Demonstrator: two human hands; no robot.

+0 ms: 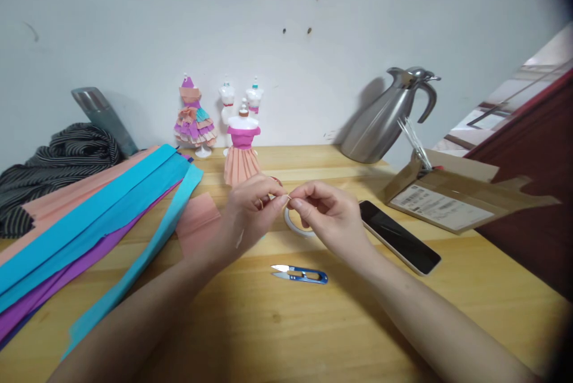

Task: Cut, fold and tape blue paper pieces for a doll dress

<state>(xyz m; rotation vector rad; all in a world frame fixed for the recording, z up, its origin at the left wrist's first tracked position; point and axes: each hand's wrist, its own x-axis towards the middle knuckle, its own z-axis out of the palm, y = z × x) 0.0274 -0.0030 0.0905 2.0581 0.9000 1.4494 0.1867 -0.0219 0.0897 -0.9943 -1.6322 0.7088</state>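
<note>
Over the middle of the table my left hand [253, 210] and my right hand [335, 219] meet, fingertips nearly touching. Both are closed in a pinch on a tiny pale thing [288, 197], too small to make out. Behind and below the right fingers lies a roll of white tape [293, 225], partly hidden. Thread snips [301, 274] with blue handles lie nearer to me, blades pointing left. Just beyond my left hand stands a small dress form [242, 147] in a magenta top and pleated peach skirt. A piece of peach crepe paper [198, 225] lies beside my left wrist.
Blue crepe paper strips [98, 210] and other colours cover the left side, near a striped cloth [67, 147] and a bottle [105, 120]. More dress forms [194, 114] stand at the wall. On the right are a phone [400, 237], cardboard box [452, 198] and steel jug [387, 117].
</note>
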